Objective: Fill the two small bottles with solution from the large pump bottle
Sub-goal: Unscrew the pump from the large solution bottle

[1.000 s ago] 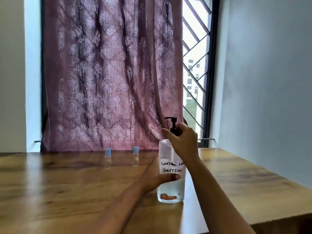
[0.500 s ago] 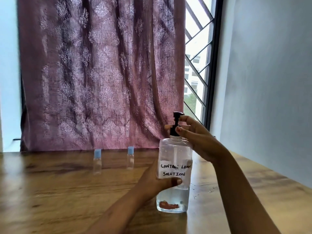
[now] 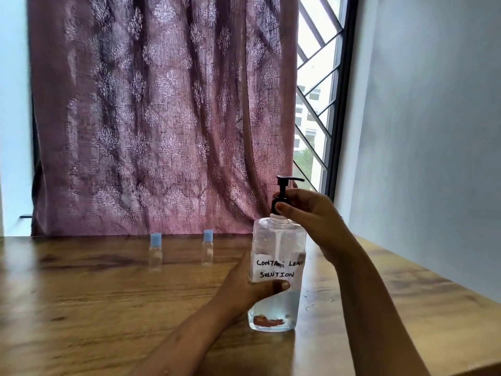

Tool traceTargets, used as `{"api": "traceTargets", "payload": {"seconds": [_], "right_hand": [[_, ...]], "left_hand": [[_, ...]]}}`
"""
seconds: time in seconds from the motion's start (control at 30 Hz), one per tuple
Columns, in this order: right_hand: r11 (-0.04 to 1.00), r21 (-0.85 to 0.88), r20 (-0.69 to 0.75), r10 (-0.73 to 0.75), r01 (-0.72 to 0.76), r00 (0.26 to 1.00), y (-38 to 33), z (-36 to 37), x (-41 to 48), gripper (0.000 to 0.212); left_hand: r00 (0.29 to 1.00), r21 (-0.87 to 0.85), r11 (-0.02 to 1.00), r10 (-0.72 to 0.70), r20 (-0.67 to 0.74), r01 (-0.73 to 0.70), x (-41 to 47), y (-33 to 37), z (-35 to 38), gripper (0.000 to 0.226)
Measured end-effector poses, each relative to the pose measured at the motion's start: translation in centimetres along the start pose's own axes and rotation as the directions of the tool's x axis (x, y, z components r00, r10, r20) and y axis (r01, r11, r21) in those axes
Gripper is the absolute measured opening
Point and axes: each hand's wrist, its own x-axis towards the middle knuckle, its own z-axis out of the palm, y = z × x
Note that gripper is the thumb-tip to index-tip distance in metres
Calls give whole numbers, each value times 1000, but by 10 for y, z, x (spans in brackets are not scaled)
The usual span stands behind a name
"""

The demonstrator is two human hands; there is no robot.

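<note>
The large clear pump bottle [image 3: 276, 242], labelled "contact lens solution", stands upright on the wooden table [image 3: 95, 308] with a little liquid at its bottom. My left hand [image 3: 245, 287] grips its body from the left, thumb across the front. My right hand [image 3: 306, 213] pinches the black pump collar [image 3: 280, 198] at the neck; the nozzle points right. Two small clear bottles with blue caps stand upright farther back: one on the left [image 3: 155, 252], one on the right [image 3: 207, 248]. Both are capped.
A patterned purple curtain [image 3: 162, 118] hangs behind the table's far edge. A barred window [image 3: 315, 104] is at the back right and a grey wall [image 3: 433, 131] runs along the table's right side.
My right hand has gone from covering the pump top to pinching its collar from the right. The pump head has turned, so its nozzle now points right. The left hand keeps its hold.
</note>
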Motion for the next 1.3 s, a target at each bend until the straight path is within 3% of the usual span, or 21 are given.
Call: {"api": "traceTargets", "payload": {"seconds": [0.17,0.23,0.33,0.4,0.6,0.7,0.8,0.9,1.0,1.1,1.3], "right_hand": [[986,153,54,59,-66,997,-4,1,-3,28],[995,83,-23,59,-56,998,-2,7,-4,28],[991,-125,-260,10,-44,965,2,19,-3,34],[992,-118,-325,-5,-35,946,3,22,-2,33],[999,-42,-118,9,-14,993,3,8,-5,16],[998,62,-20,32,-31,999,4,7,-6,18],[986,161,-51,55,-46,997,3,11,-6,22],[999,-28,-202,-21,16,979,9,23,-5,36],[985,-158,-280,-109,66,954,13,29,-4,24],[998,-30,-189,-61,57,980,14,22,-5,13],[983,180,-94,-19,36,995,13,18,-11,20]], "left_hand": [[1000,9,1000,3,-14,-3,-2,0,2,77],[1000,2,1000,-4,-19,4,-2,-2,2,78],[1000,10,1000,-15,-15,15,-1,-3,2,79],[1000,6,1000,-21,-7,21,-2,-3,2,78],[999,7,999,-34,8,34,-4,0,2,74],[999,16,999,-34,12,34,-4,0,2,72],[999,17,999,-40,4,40,-3,-1,1,74],[999,12,999,-45,14,45,-2,-2,1,76],[999,7,999,-47,12,47,-2,-2,1,76],[999,3,999,-47,10,47,-2,-3,1,74],[999,23,999,-46,6,45,-1,-5,0,76]]}}
